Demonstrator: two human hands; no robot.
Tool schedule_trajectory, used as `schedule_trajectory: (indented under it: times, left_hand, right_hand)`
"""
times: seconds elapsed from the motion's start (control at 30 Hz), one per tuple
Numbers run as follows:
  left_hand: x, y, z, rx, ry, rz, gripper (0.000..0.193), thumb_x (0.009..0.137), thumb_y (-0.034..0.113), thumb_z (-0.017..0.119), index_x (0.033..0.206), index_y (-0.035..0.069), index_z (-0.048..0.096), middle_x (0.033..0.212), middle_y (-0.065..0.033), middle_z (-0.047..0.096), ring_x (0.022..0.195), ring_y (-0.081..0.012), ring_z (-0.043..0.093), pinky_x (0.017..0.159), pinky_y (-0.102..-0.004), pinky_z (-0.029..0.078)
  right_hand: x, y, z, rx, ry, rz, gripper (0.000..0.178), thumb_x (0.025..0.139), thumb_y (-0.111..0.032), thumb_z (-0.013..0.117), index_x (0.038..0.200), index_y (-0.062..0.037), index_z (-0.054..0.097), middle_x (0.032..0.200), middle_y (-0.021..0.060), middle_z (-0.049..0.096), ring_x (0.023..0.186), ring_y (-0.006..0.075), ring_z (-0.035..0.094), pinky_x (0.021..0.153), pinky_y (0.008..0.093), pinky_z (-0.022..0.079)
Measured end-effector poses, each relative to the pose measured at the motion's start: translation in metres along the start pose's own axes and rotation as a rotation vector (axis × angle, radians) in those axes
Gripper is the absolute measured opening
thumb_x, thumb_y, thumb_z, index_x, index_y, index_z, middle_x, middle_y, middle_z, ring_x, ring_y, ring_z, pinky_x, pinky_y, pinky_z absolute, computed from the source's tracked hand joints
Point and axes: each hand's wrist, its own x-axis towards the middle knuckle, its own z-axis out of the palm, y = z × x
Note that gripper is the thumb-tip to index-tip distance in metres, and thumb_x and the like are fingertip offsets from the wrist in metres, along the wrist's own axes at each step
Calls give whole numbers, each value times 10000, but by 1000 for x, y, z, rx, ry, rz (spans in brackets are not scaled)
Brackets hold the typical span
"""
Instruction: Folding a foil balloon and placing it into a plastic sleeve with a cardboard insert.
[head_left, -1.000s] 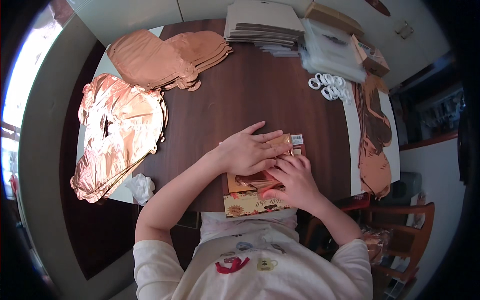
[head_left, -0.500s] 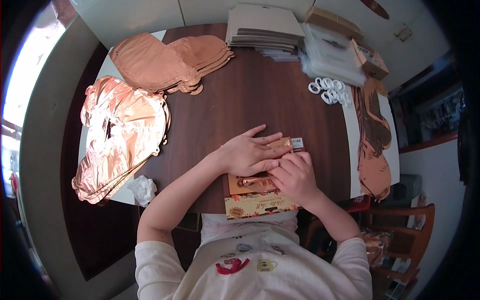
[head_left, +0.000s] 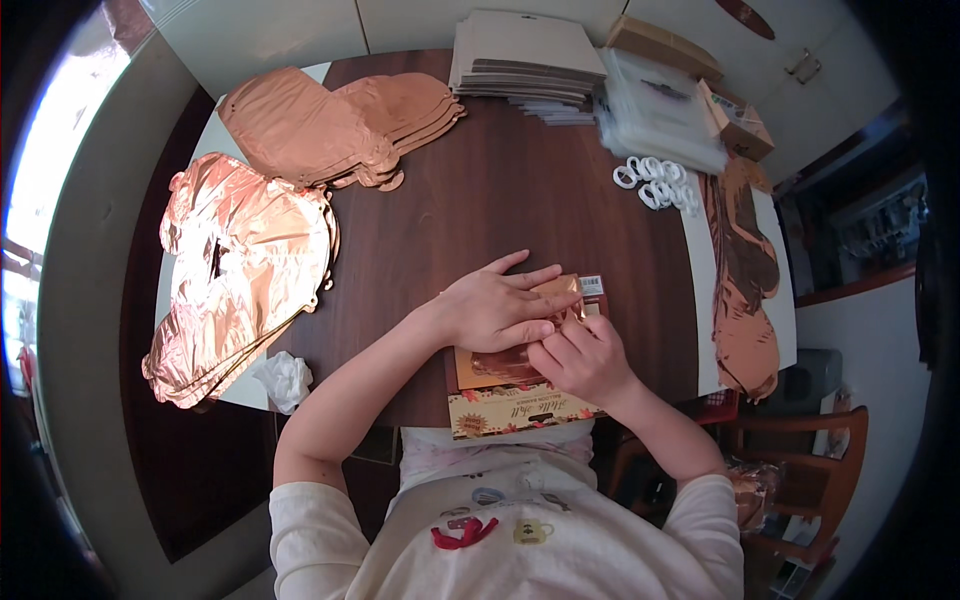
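A printed cardboard package [head_left: 522, 411] lies at the table's near edge, its patterned header toward me. On it rests a folded copper foil balloon [head_left: 503, 368], mostly hidden by my hands. My left hand [head_left: 497, 308] is spread flat over the foil, palm down, fingers reaching right. Beside it, my right hand [head_left: 583, 358] has its fingers curled in and pinches the foil near the package's right side. A white label with a barcode [head_left: 590, 284] shows past my fingertips.
Shiny copper foil balloons [head_left: 250, 260] and a duller stack [head_left: 330, 120] cover the left side. At the back are grey-brown cards [head_left: 530, 55], clear plastic sleeves [head_left: 655, 110] and an open carton [head_left: 738, 120]. White ribbon rolls [head_left: 655, 182], more foil [head_left: 745, 300] and crumpled white plastic [head_left: 284, 380] lie around.
My right hand has shifted slightly, and a bit of foil now shows at its fingertips. The foil between my hands and the header looks flatter. My left hand has stayed in place.
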Motion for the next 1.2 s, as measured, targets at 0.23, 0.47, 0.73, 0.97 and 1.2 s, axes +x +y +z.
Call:
schedule_trajectory:
  times: [0.23,0.47,0.73,0.97,1.2]
  left_hand:
    - [0,2,0,24,-1,-2,591,968,527,241,1410,162,383,1421,-51,423,1368,-236,304,1137,-500,155]
    - [0,2,0,44,-12,-6,604,964,539,238,1423,166,361,1425,-44,419,1370,-230,300,1139,-491,155]
    - [0,1,1,28,-8,-1,617,963,549,226,1433,166,340,1425,-48,417,1374,-227,292,1142,-486,144]
    - [-1,1,0,11,-17,-4,622,961,548,224,1439,163,328,1420,-63,423,1376,-234,287,1142,-488,138]
    - [0,1,0,24,-20,-1,626,960,550,223,1429,154,347,1421,-58,422,1375,-237,289,1140,-492,144]
  right_hand:
    - [-4,2,-9,263,-143,64,287,691,-291,702,899,-125,598,804,-6,519,759,144,539,711,319,409]
    - [-3,5,-14,355,-172,163,331,717,-317,714,967,-117,629,864,-11,554,822,145,551,760,337,409]
    - [1,2,-9,127,11,94,66,755,-137,603,816,-127,581,745,-31,513,717,124,525,667,289,397]
    - [-3,-4,-7,23,-76,41,63,751,-148,604,764,-144,543,707,-18,443,641,111,494,556,266,394]
    - [-1,0,-23,243,-256,101,270,700,-162,655,968,-158,627,815,19,500,703,184,564,615,316,461]
